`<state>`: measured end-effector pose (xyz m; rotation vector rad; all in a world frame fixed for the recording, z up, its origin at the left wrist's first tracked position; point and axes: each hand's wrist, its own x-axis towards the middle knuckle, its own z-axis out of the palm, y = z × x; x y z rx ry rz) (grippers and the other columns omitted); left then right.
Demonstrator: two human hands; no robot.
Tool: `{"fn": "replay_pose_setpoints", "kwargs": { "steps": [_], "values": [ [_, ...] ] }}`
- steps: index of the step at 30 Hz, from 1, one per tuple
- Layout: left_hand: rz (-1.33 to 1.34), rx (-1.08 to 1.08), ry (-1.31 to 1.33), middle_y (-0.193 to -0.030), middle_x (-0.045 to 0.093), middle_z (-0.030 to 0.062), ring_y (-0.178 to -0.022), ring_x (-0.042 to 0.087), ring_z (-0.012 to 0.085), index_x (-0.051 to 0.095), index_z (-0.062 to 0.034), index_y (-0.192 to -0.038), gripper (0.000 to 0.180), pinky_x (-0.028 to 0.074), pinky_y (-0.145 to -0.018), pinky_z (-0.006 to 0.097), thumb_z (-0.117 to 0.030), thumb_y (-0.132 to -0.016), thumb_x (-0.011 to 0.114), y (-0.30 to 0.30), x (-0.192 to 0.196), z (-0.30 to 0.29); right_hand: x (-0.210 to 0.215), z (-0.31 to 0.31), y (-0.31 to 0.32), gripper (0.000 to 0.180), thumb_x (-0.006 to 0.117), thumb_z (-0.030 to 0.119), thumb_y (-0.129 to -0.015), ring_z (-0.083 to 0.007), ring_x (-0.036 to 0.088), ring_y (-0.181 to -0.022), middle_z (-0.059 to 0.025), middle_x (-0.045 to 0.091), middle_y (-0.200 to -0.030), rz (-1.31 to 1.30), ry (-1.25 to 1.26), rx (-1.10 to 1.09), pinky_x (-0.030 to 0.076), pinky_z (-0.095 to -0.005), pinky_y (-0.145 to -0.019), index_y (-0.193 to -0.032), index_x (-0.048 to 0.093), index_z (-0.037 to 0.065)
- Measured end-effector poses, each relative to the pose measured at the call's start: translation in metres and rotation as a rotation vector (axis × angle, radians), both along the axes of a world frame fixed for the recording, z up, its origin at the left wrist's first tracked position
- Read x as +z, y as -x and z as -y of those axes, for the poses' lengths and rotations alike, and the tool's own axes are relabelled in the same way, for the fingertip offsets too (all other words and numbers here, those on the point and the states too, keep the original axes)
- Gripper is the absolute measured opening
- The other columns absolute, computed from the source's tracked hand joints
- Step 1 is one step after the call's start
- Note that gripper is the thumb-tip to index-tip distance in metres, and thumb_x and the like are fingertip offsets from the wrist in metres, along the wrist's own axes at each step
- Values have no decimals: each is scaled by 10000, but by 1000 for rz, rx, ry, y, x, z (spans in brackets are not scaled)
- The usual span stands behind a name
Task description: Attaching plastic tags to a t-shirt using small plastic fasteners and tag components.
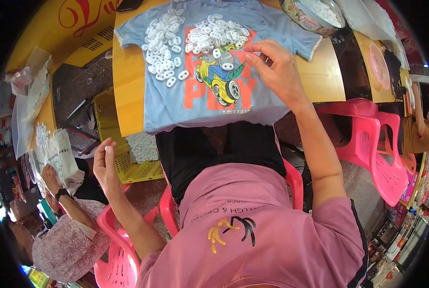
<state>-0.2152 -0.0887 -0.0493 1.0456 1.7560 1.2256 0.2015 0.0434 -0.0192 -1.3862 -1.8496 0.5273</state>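
Our right hand (277,72) pinches loosely over the blue shirt (209,101), white rings (214,36) just left; our left hand (106,165) hangs open, empty, off the desk (128,91).

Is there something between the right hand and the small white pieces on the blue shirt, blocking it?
Nothing visible does. The right hand is over the blue shirt, its fingertips right at the edge of the white pieces. The left hand is raised off to the side, far from the table.

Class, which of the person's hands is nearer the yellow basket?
Left. The left hand hovers beside the yellow basket; the right hand rests on the blue shirt, well away.
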Motion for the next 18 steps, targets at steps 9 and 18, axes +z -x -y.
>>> {"fn": "replay_pose_setpoints", "kwargs": {
  "steps": [9, 18],
  "values": [
    [-169, 116, -19, -1156, 621, 80, -1044, 577, 146, 603, 12, -1186, 288, 441, -927, 274, -166, -961, 595, -19, -23, 15, -15, -42, 21, 146, 672, 92, -839, -207, 609, -723, -45, 603, -899, 259, -306, 121, 491, -320, -642, -980, 708, 104],
    [-79, -200, -244, -1002, 625, 85, -953, 591, 165, 630, 26, -1047, 145, 453, -885, 278, -7, -918, 573, -117, 5, 0, -17, -53, 24, 122, 685, 129, -817, -254, 633, -805, -36, 595, -936, 404, -382, 162, 506, -367, -654, -937, 671, 110]
  ]
}}
